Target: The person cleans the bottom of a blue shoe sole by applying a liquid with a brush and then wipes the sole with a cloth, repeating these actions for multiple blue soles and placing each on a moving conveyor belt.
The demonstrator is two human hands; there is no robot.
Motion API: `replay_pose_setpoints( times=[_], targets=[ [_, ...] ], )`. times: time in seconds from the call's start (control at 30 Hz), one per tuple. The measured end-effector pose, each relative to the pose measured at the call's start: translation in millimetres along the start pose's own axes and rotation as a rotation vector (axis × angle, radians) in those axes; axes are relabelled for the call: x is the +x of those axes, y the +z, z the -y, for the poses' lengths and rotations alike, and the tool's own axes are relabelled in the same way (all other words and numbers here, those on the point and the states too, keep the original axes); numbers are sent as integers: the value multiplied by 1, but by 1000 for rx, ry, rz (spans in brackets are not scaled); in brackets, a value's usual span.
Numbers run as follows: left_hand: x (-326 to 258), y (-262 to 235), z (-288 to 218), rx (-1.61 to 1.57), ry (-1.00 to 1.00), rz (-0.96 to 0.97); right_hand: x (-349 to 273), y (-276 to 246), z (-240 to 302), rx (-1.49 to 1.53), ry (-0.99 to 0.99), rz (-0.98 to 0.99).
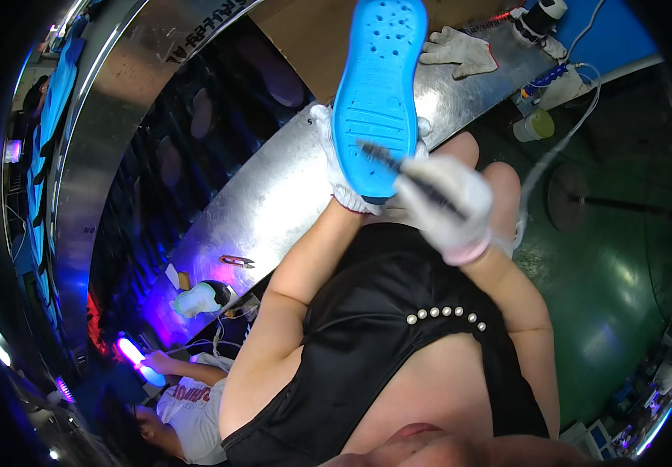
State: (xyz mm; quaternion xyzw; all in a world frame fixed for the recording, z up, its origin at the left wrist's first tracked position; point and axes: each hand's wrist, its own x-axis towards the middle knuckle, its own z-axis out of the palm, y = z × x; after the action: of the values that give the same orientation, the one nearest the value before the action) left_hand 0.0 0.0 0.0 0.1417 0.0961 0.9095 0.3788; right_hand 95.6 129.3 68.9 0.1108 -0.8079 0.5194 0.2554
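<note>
A bright blue shoe sole point(377, 109), with small holes toward its far end and raised bars across the middle, is held up in front of me. My left hand point(341, 187), in a white knit glove, grips it from behind and along its near left edge; some of those fingers are hidden by the sole. Closed around a dark-handled brush point(434, 189) is my right hand point(456, 198), also white-gloved and blurred by motion. The brush's dark tip lies over the sole's near half; whether it touches the surface, I cannot tell.
A metal bench point(266, 179) runs under the sole. On it lie a white glove point(460, 53), red-handled thread snips point(236, 261) and a pale rounded object point(196, 299). A yellowish cup point(534, 125) stands at right. A co-worker point(192, 405) holds a glowing sole at lower left.
</note>
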Motion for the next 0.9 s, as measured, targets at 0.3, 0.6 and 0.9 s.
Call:
replay_pose_setpoints(
  times=[0.3, 0.6, 0.9],
  targets=[
    [10, -2, -38, -129, -282, 18, 10, -32, 2, -351, -413, 492],
    [24, 22, -60, 482, -384, -322, 13, -23, 16, -250, -297, 539],
    [24, 41, -80, 943, -334, -387, 30, -44, 7, -147, -333, 387]
  ],
)
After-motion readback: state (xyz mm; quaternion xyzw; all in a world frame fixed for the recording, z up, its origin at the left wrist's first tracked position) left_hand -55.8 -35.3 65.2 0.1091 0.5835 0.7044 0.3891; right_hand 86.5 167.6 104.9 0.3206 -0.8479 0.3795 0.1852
